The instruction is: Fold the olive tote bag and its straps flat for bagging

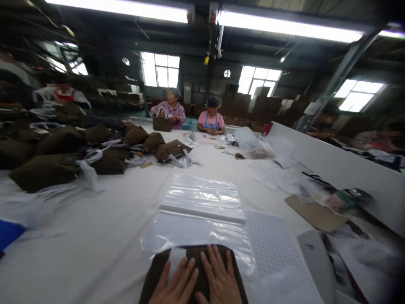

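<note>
A dark olive fabric bag [196,253] lies flat at the near edge of the table, its lower part cut off by the frame. My left hand [177,283] rests on its left side with fingers outstretched, partly over a white strip [177,255]. On the right side of the bag, my right hand [220,276] is pressed flat, fingers spread. Just beyond the bag lies a stack of clear plastic bags [202,198]. A sheet printed with a small grid pattern [272,236] is to the right of them.
Many olive bags with white-wrapped handles [107,158] are heaped at left. At right are a brown board [313,213], a jar [354,196], a grey-white object [316,257] and a white partition [332,156]. Two people [211,120] work across the table, others farther off.
</note>
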Tool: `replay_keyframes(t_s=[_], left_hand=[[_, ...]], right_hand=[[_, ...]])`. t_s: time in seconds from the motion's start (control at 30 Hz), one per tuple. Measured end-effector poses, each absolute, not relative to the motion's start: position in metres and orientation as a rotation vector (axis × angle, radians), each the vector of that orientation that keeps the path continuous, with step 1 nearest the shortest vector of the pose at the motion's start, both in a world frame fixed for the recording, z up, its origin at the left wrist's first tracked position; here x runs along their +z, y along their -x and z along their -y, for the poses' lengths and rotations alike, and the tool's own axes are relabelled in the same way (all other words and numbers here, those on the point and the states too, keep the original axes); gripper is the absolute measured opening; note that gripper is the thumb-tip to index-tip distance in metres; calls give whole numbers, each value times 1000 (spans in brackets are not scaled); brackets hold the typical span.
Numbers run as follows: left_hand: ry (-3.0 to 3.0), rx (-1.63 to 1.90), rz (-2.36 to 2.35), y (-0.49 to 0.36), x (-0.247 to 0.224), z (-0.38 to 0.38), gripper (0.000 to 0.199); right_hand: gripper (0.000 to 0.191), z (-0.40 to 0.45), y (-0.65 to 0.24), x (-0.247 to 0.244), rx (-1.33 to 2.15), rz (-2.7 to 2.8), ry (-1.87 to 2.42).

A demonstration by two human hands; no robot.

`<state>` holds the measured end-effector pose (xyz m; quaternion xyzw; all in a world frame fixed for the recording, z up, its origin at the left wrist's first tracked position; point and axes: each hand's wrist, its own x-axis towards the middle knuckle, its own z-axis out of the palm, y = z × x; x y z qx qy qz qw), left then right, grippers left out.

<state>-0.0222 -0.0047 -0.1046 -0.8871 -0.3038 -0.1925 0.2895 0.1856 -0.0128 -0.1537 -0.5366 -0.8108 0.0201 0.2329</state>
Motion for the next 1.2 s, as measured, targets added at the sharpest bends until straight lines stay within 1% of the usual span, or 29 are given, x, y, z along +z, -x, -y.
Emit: replay_keyframes(t_s=[0.03,0.1,0.23,0.3,0.4,0.5,0.57,0.63,0.7,0.77,0.83,0.9,0.97,1.0,1.07,1.13,1.2], left_hand=[[2429,-488,858,20,-104,7,59],[2533,-458,965,17,-104,9,67],[2795,-432,1035,22,-102,14,67],[2933,-535,1131,29,-94,19,60],[2969,-918,1353,43,-76,21,43],[2746,-1297,1595,61,-62,1,27],[2515,-1395,1842,74,-62,-25,21],[2410,-1328,1981,83,-72,-57,25],[2542,-1149,1906,88,-92,-89,29],[2767,-966,1692,87,-118,-117,26],[2895,-812,1511,83,-146,-138,20],[2878,-637,1442,78,-172,-155,27],[2800,-489,1470,75,-189,-165,33],[2768,-446,1497,75,-195,-166,33],[2774,-455,1517,75,-201,-162,29],[2809,-565,1496,74,-204,-152,20],[2837,-696,1457,69,-205,-141,16]], right_hand=[[80,15,-185,-141,143,2241,1503],[79,18,-183,-120,274,2237,1576],[70,23,-183,-101,388,2269,1600],[66,27,-186,-98,380,2262,1597],[61,29,-198,-94,312,2143,1598],[52,12,-222,-91,266,1856,1570],[40,-9,-242,-94,308,1610,1556],[31,-33,-260,-107,417,1460,1562],[29,-53,-272,-129,532,1543,1586],[33,-72,-277,-155,558,1825,1623],[41,-93,-278,-178,500,2126,1641],[47,-117,-280,-189,451,2306,1642],[50,-138,-283,-187,466,2385,1645],[51,-144,-286,-184,483,2396,1655],[54,-145,-293,-181,521,2405,1649],[58,-130,-300,-188,552,2372,1603],[52,-108,-303,-201,525,2266,1588]])
